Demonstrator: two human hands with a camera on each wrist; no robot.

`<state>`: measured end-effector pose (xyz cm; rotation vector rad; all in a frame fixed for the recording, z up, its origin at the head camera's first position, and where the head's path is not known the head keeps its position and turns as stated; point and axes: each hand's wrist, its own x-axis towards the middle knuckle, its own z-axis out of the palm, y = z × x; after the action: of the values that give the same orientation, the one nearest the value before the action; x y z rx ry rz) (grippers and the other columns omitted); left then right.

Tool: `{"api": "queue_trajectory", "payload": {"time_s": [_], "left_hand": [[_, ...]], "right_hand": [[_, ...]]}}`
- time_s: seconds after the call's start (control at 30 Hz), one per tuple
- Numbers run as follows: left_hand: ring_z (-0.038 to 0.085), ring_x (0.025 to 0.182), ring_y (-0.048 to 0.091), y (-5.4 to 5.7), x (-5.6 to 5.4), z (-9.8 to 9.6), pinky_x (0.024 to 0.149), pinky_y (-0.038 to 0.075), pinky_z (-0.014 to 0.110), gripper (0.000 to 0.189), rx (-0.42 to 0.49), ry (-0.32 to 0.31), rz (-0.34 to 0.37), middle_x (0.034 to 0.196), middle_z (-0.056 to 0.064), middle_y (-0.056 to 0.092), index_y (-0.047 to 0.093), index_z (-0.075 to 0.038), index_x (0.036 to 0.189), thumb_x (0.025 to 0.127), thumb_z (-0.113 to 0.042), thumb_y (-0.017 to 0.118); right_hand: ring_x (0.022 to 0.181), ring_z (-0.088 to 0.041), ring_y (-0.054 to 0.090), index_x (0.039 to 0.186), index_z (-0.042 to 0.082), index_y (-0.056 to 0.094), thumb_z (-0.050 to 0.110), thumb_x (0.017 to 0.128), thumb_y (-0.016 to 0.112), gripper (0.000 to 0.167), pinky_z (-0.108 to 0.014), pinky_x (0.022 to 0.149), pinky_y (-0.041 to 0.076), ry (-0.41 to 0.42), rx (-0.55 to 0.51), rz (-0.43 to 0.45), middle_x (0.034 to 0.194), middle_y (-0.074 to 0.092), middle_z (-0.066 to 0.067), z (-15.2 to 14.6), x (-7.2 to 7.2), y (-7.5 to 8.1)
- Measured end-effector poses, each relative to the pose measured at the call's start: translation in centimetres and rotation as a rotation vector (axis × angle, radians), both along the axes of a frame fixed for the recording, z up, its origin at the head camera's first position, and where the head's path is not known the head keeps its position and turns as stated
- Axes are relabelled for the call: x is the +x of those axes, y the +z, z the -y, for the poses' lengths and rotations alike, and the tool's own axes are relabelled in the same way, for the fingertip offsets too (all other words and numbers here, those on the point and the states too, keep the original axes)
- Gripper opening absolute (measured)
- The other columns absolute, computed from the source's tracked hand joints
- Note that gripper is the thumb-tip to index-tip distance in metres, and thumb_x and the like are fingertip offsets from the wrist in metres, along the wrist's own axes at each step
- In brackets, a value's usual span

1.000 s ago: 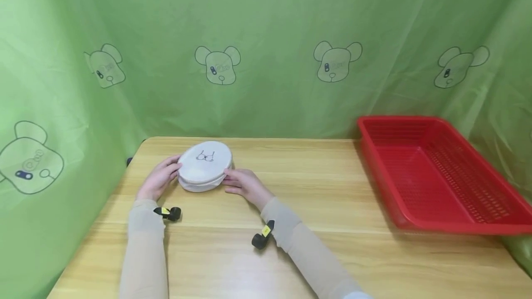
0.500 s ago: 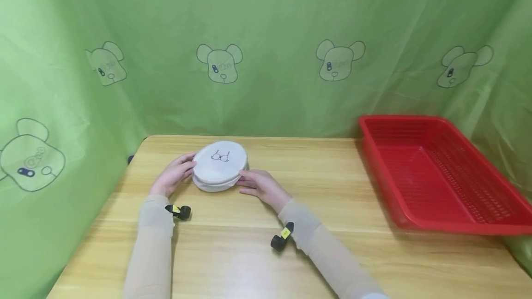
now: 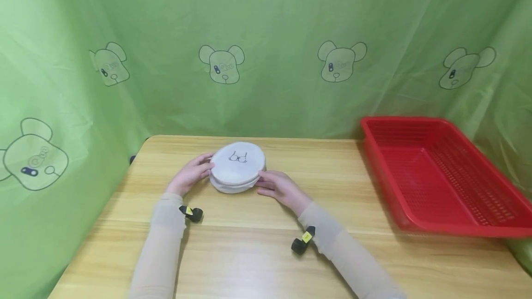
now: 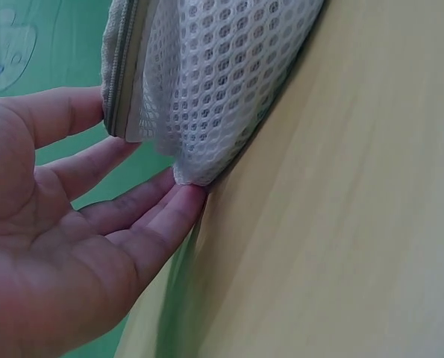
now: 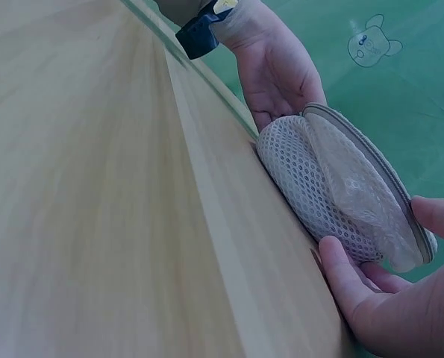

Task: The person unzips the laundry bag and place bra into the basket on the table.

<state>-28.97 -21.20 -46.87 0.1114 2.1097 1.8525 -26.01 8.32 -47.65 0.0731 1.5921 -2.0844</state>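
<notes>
A round white mesh laundry bag (image 3: 238,170) with a line drawing of a bra on its lid is near the back of the table. My left hand (image 3: 189,177) holds its left side. In the left wrist view the thumb is on the zipper rim and the fingertips are under the mesh wall (image 4: 229,82). On the opposite side my right hand (image 3: 284,189) grips the bag, thumb at the zipped edge and fingers low on the mesh. Crinkled clear plastic (image 5: 356,186) shows along the bag's side in the right wrist view. The bag's contents are hidden.
A red plastic basket (image 3: 399,202) with perforated walls stands on the right of the wooden table (image 3: 232,253). Green curtains (image 3: 274,96) printed with bear heads enclose the back and sides. Each wrist wears a small black camera (image 3: 302,241).
Both hands have carried the mesh laundry bag to the right across the back of the table, keeping their grip on its two sides. The basket has stayed in place.
</notes>
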Motion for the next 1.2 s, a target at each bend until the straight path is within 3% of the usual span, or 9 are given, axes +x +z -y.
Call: {"api": "queue_trajectory", "payload": {"time_s": [0.33, 0.57, 0.83, 1.03, 1.2], "left_hand": [[0.034, 0.135, 0.045, 0.1, 0.5, -3.3, 0.116, 0.035, 0.044, 0.059, -0.022, -0.022, -0.004, 0.149, 0.021, 0.040, 0.031, -0.011, 0.151, 0.097, -0.016, 0.054], [0.036, 0.132, 0.047, 0.2, 1.1, -5.2, 0.114, 0.037, 0.046, 0.061, -0.062, -0.043, -0.010, 0.148, 0.022, 0.042, 0.032, -0.013, 0.151, 0.096, -0.018, 0.057], [0.035, 0.129, 0.050, 0.4, 1.5, -7.5, 0.111, 0.041, 0.045, 0.063, -0.113, -0.060, -0.017, 0.143, 0.021, 0.046, 0.034, -0.014, 0.150, 0.094, -0.022, 0.062], [0.034, 0.129, 0.051, 0.5, 1.9, -8.8, 0.109, 0.044, 0.044, 0.067, -0.138, -0.110, -0.026, 0.145, 0.021, 0.046, 0.033, -0.015, 0.151, 0.092, -0.024, 0.064], [0.033, 0.126, 0.055, 0.6, 2.3, -9.9, 0.104, 0.049, 0.042, 0.069, -0.168, -0.116, -0.020, 0.144, 0.021, 0.048, 0.033, -0.015, 0.151, 0.092, -0.027, 0.065]], "right_hand": [[0.114, -0.024, 0.061, 0.134, -0.004, 0.045, 0.021, 0.098, 0.056, 0.045, -0.041, 0.102, 0.051, -0.051, 0.000, 0.031, 0.124, 0.060, -0.015, -3.2, 0.4, 0.1], [0.116, -0.023, 0.060, 0.138, -0.004, 0.041, 0.020, 0.099, 0.054, 0.048, -0.039, 0.103, 0.050, -0.049, 0.013, 0.019, 0.132, 0.055, -0.019, -5.2, 0.9, -0.1], [0.105, -0.017, 0.064, 0.138, -0.005, 0.041, 0.019, 0.099, 0.055, 0.048, -0.037, 0.099, 0.053, -0.072, 0.009, 0.001, 0.112, 0.065, -0.005, -7.6, 1.4, -0.5], [0.103, -0.015, 0.066, 0.141, -0.007, 0.036, 0.021, 0.099, 0.054, 0.053, -0.035, 0.096, 0.054, -0.061, 0.050, -0.040, 0.108, 0.067, -0.001, -9.4, 1.6, -0.5], [0.099, -0.013, 0.066, 0.141, -0.007, 0.035, 0.019, 0.099, 0.054, 0.053, -0.033, 0.093, 0.056, -0.083, 0.055, -0.035, 0.104, 0.067, 0.000, -10.6, 1.3, -0.5]]}}
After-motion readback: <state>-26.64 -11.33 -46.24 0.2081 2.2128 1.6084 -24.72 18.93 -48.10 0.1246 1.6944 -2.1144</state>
